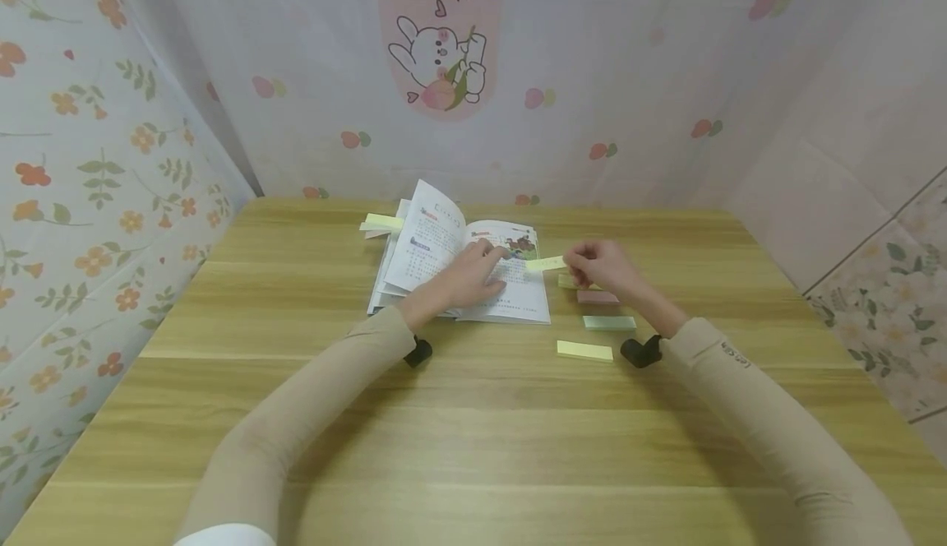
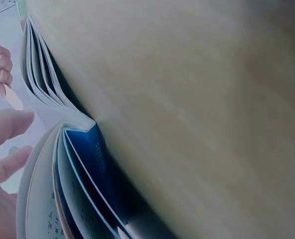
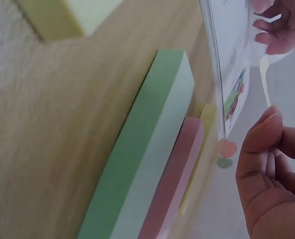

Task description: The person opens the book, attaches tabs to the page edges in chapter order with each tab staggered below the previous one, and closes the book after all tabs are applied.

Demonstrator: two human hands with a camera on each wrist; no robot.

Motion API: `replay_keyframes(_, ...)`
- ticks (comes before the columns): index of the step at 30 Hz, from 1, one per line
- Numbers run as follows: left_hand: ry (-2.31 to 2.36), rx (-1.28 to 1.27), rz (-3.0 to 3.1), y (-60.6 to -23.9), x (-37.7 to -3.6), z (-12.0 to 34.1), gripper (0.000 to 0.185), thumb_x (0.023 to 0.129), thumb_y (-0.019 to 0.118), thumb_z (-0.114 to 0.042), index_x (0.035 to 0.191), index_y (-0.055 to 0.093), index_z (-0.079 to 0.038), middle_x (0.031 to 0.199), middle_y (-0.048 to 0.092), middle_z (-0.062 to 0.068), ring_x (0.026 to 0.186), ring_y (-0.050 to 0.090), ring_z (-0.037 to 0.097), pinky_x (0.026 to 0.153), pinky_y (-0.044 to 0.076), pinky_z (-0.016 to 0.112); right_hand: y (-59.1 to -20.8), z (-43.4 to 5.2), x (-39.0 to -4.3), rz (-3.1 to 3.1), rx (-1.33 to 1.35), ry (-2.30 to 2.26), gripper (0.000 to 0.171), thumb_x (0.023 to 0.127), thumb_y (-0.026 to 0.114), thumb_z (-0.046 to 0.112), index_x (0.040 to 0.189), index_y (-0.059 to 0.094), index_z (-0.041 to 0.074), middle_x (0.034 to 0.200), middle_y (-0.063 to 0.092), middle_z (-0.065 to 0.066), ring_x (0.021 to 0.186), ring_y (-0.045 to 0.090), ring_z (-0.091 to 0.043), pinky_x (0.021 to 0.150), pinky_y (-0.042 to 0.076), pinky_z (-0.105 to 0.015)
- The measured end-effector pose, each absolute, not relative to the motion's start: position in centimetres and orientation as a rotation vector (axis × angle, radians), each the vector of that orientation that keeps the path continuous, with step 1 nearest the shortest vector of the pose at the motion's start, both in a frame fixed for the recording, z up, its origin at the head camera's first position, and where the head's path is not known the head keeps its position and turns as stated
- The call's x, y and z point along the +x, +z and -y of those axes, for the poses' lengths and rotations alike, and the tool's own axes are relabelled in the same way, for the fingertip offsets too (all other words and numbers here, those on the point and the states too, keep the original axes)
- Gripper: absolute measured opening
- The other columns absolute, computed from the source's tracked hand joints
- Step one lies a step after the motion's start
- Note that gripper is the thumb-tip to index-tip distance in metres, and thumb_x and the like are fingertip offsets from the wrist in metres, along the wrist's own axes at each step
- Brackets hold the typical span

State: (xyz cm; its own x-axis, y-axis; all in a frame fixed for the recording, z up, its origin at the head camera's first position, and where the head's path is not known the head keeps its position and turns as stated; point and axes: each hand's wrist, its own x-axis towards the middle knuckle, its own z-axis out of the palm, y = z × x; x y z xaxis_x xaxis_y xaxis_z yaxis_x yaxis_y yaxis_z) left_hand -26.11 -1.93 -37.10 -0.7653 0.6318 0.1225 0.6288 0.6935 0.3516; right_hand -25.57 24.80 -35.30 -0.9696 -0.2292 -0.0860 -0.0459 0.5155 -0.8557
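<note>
An open book (image 1: 510,303) with printed text and a colour picture lies on the table, its left pages standing partly raised. My left hand (image 1: 473,275) rests on the right-hand page near the fold, fingers loosely spread. At that page's right edge, my right hand (image 1: 602,266) pinches one end of a yellow sticky note strip (image 1: 546,264). The strip's other end reaches over the page, close to the left fingertips. In the right wrist view, thumb and fingers grip the thin strip (image 3: 265,82) on edge. Whether its far end touches the page, I cannot tell.
Right of the book lie sticky note pads: a yellow one (image 1: 568,281), a pink one (image 1: 598,297), a green one (image 1: 609,323) and a nearer yellow one (image 1: 584,352). Yellow tabs (image 1: 383,222) stick out from the book's left side. A patterned curtain (image 1: 592,77) hangs behind the table.
</note>
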Motion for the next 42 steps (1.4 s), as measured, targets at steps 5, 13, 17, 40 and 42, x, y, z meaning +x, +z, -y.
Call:
replay_keyframes(5, 0.571, 1.117, -2.839, -37.1, -26.2, 2.0, 0.052, 0.099, 0.062, -0.018, 0.146, 0.046, -0.003, 0.128, 0.052, 0.018, 0.112, 0.051, 0.028, 0.095, 0.046, 0.037, -35.8, -24.8, -25.6, -2.553, -0.181, -1.411, 0.029, 0.104, 0.056, 0.015, 0.114, 0.062, -0.011, 0.09, 0.064, -0.02, 0.072, 0.061, -0.017, 0.063, 0.056, -0.026)
replay_keyframes(13, 0.467, 1.175, -2.767, -37.2, -26.3, 2.2, 0.055, 0.102, 0.059, -0.023, 0.154, 0.043, -0.016, 0.133, 0.048, 0.016, 0.117, 0.046, 0.026, 0.098, 0.043, 0.037, -36.3, -24.8, -25.5, -2.48, -0.088, -1.423, 0.029, 0.104, 0.054, 0.015, 0.117, 0.06, -0.011, 0.089, 0.062, -0.017, 0.071, 0.061, -0.018, 0.066, 0.057, -0.028)
replay_keyframes(17, 0.367, 1.196, -2.74, -37.1, -26.2, 2.2, 0.054, 0.104, 0.056, -0.029, 0.156, 0.041, -0.023, 0.133, 0.045, 0.015, 0.115, 0.042, 0.026, 0.096, 0.041, 0.037, -36.4, -24.8, -25.6, -2.493, -0.082, -1.406, 0.029, 0.104, 0.054, 0.013, 0.117, 0.06, -0.012, 0.088, 0.062, -0.016, 0.07, 0.06, -0.016, 0.065, 0.057, -0.026)
replay_keyframes(40, 0.102, 1.163, -2.682, -37.2, -25.9, 1.8, 0.05, 0.108, 0.042, -0.039, 0.157, 0.037, -0.033, 0.151, 0.031, 0.015, 0.128, 0.032, 0.028, 0.101, 0.034, 0.039, -37.1, -25.1, -25.6, -2.568, -0.079, -1.315, 0.03, 0.101, 0.057, 0.015, 0.113, 0.063, -0.012, 0.084, 0.065, -0.01, 0.068, 0.062, -0.012, 0.063, 0.056, -0.022)
replay_keyframes(42, 0.108, 1.161, -2.678, -37.2, -25.9, 1.8, 0.049, 0.108, 0.042, -0.038, 0.157, 0.037, -0.033, 0.15, 0.031, 0.015, 0.128, 0.032, 0.028, 0.1, 0.034, 0.039, -37.1, -25.2, -25.5, -2.605, -0.087, -1.299, 0.031, 0.101, 0.056, 0.015, 0.115, 0.062, -0.012, 0.089, 0.065, -0.014, 0.069, 0.063, -0.013, 0.064, 0.057, -0.022)
